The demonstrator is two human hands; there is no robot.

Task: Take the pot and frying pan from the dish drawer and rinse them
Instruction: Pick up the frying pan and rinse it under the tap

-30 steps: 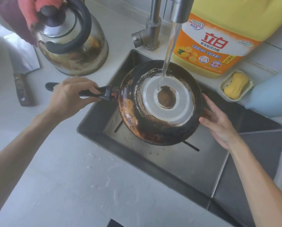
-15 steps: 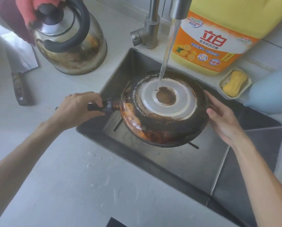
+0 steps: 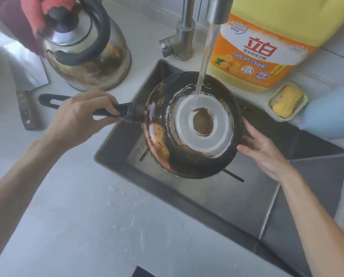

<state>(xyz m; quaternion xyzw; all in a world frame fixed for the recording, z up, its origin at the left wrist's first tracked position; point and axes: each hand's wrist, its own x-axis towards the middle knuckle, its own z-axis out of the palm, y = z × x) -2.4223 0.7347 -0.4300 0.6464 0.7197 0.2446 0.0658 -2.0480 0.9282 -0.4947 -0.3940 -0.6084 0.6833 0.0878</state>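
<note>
The frying pan [image 3: 189, 154] is held upside down over the sink [image 3: 227, 198], its blackened, stained underside and silver base ring facing up. Water from the tap [image 3: 219, 9] streams onto the silver ring. My left hand [image 3: 81, 116] is closed around the pan's black handle [image 3: 125, 111]. My right hand [image 3: 261, 148] rests flat against the pan's right rim, fingers spread. No pot is in sight.
A stained metal kettle [image 3: 87, 56] with a red cloth on it stands at the back left. A cleaver [image 3: 25, 96] lies at the far left. Behind the sink stand a yellow detergent jug [image 3: 267, 47], a soap dish [image 3: 288, 100] and a blue container [image 3: 331, 112].
The pan dipped lower with its base facing up more squarely, then came back up and tilted toward me again. Both hands kept their hold, and the water keeps running.
</note>
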